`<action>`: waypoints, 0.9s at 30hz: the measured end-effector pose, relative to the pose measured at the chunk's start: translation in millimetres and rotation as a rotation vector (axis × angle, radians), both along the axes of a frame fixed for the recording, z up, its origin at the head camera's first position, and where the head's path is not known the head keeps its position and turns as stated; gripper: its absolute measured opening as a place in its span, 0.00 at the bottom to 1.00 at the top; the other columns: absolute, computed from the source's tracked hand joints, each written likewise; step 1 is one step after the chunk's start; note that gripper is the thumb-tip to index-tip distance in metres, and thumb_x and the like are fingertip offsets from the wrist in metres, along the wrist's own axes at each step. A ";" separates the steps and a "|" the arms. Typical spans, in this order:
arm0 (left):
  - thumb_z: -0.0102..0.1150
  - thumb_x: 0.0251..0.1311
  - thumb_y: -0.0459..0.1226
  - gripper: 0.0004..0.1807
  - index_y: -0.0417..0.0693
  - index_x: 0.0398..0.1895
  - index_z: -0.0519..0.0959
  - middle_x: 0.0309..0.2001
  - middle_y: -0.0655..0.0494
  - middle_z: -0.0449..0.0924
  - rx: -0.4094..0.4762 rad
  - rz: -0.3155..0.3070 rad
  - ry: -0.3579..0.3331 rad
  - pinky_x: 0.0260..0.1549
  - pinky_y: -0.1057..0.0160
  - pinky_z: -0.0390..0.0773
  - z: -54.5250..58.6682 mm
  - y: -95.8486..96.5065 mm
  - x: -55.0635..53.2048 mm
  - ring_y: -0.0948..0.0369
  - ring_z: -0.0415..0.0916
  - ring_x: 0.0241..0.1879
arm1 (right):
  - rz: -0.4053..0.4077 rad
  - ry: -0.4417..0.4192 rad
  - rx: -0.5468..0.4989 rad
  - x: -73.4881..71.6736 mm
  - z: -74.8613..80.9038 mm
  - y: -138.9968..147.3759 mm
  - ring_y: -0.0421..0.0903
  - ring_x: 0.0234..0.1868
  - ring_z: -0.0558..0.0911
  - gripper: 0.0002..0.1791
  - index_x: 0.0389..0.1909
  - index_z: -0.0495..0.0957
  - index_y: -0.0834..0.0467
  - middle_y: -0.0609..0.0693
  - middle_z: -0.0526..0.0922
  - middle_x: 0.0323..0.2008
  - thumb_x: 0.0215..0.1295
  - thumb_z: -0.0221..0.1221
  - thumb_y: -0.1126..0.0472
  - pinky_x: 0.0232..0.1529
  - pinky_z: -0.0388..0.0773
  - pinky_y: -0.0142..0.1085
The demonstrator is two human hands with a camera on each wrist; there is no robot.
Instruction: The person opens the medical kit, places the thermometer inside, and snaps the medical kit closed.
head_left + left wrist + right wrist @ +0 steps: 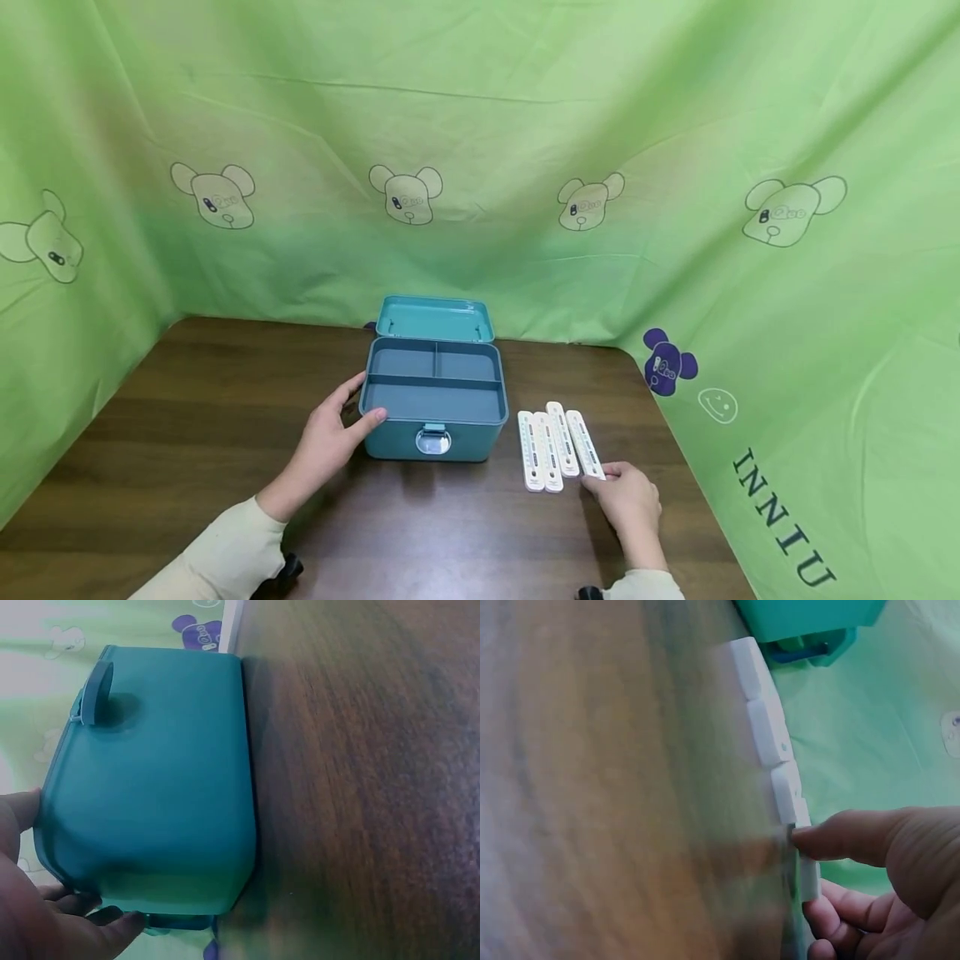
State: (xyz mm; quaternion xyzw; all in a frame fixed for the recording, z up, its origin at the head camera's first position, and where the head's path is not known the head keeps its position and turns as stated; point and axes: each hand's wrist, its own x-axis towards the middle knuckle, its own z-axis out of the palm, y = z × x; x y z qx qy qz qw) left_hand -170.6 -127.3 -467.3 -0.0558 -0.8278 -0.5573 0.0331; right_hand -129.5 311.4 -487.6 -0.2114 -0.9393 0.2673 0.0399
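Observation:
A teal storage box stands upright on the table, its lid flipped back and a divided tray showing inside. My left hand holds the box's left front corner, thumb at the front rim and fingers along the left side. Right of the box lie several slim white thermometers, side by side with printed scales facing up. My right hand pinches the near end of the rightmost thermometer. In the right wrist view, thumb and fingers are on opposite sides of that thermometer.
A clear latch hangs on the box's front. A side handle shows by the left fingers. The brown wooden table meets a green cloth printed with bear heads, which hangs behind it and along both sides.

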 end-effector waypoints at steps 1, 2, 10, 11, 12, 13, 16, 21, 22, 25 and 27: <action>0.66 0.64 0.57 0.46 0.47 0.79 0.60 0.74 0.40 0.66 0.003 -0.005 -0.006 0.63 0.39 0.74 1.6 0.4 0.1 0.39 0.68 0.70 | -0.019 0.015 -0.019 0.1 0.2 1.3 0.63 0.45 0.80 0.24 0.47 0.84 0.63 0.57 0.88 0.38 0.55 0.70 0.51 0.41 0.70 0.52; 0.67 0.65 0.55 0.46 0.47 0.80 0.60 0.75 0.39 0.65 0.010 -0.010 -0.018 0.63 0.39 0.73 2.7 0.7 -0.2 0.39 0.67 0.71 | -0.037 0.033 -0.037 0.3 0.8 2.5 0.62 0.44 0.80 0.24 0.47 0.84 0.64 0.56 0.88 0.37 0.55 0.69 0.52 0.40 0.70 0.50; 0.65 0.69 0.49 0.47 0.47 0.83 0.51 0.80 0.40 0.53 -0.003 -0.070 -0.072 0.70 0.36 0.63 10.9 -0.9 -3.1 0.38 0.55 0.77 | -0.054 0.198 -0.108 -5.9 10.4 12.4 0.49 0.35 0.80 0.21 0.48 0.84 0.66 0.58 0.88 0.37 0.56 0.69 0.59 0.36 0.70 0.39; 0.64 0.69 0.49 0.47 0.48 0.83 0.49 0.81 0.41 0.51 -0.012 -0.082 -0.070 0.71 0.36 0.61 11.6 -1.2 -3.3 0.39 0.52 0.78 | -0.035 0.210 -0.116 -7.7 11.7 13.8 0.47 0.35 0.80 0.20 0.48 0.84 0.66 0.58 0.87 0.38 0.57 0.69 0.59 0.37 0.70 0.38; 0.64 0.70 0.48 0.47 0.48 0.84 0.48 0.81 0.42 0.49 -0.022 -0.091 -0.067 0.72 0.36 0.59 12.2 -1.4 -3.5 0.40 0.50 0.79 | -0.012 0.219 -0.127 -9.7 13.1 15.1 0.46 0.36 0.80 0.20 0.49 0.84 0.66 0.58 0.87 0.39 0.57 0.69 0.60 0.37 0.71 0.37; 0.63 0.70 0.48 0.48 0.48 0.84 0.47 0.82 0.43 0.48 -0.030 -0.095 -0.068 0.73 0.36 0.57 12.7 -1.7 -3.5 0.41 0.48 0.80 | 0.015 0.228 -0.139 -11.7 14.2 15.9 0.46 0.37 0.80 0.19 0.50 0.84 0.66 0.59 0.87 0.40 0.58 0.69 0.61 0.38 0.71 0.37; 0.62 0.71 0.47 0.48 0.48 0.84 0.46 0.83 0.45 0.44 -0.054 -0.105 -0.069 0.75 0.36 0.52 13.8 -2.5 -3.6 0.42 0.43 0.81 | 0.080 0.250 -0.165 -17.9 17.8 17.7 0.49 0.42 0.79 0.18 0.51 0.84 0.65 0.61 0.85 0.43 0.60 0.68 0.63 0.42 0.70 0.33; 0.63 0.70 0.48 0.48 0.47 0.84 0.46 0.83 0.45 0.45 -0.058 -0.114 -0.081 0.75 0.37 0.52 14.8 -2.5 -4.9 0.43 0.43 0.81 | 0.166 0.283 -0.193 -27.5 23.2 21.8 0.52 0.48 0.78 0.18 0.53 0.83 0.65 0.61 0.80 0.48 0.63 0.68 0.65 0.45 0.68 0.24; 0.63 0.70 0.49 0.49 0.47 0.84 0.46 0.83 0.44 0.46 -0.063 -0.118 -0.079 0.75 0.37 0.52 15.0 -2.6 -5.0 0.43 0.43 0.81 | 0.189 0.293 -0.191 -29.4 24.5 22.8 0.51 0.48 0.78 0.18 0.54 0.83 0.65 0.60 0.80 0.48 0.63 0.68 0.65 0.44 0.69 0.22; 0.64 0.69 0.49 0.49 0.47 0.84 0.47 0.82 0.44 0.47 -0.054 -0.118 -0.088 0.75 0.37 0.53 16.1 -3.0 -5.6 0.43 0.44 0.81 | 0.260 0.320 -0.179 -35.7 29.1 25.6 0.49 0.47 0.77 0.19 0.54 0.83 0.63 0.59 0.79 0.47 0.63 0.68 0.64 0.44 0.71 0.21; 0.64 0.69 0.49 0.50 0.46 0.84 0.47 0.82 0.43 0.47 -0.060 -0.125 -0.082 0.75 0.37 0.53 17.3 -3.8 -6.0 0.42 0.44 0.81 | 0.309 0.339 -0.164 -40.3 33.7 26.1 0.48 0.48 0.77 0.19 0.55 0.83 0.62 0.57 0.80 0.47 0.63 0.69 0.64 0.45 0.72 0.23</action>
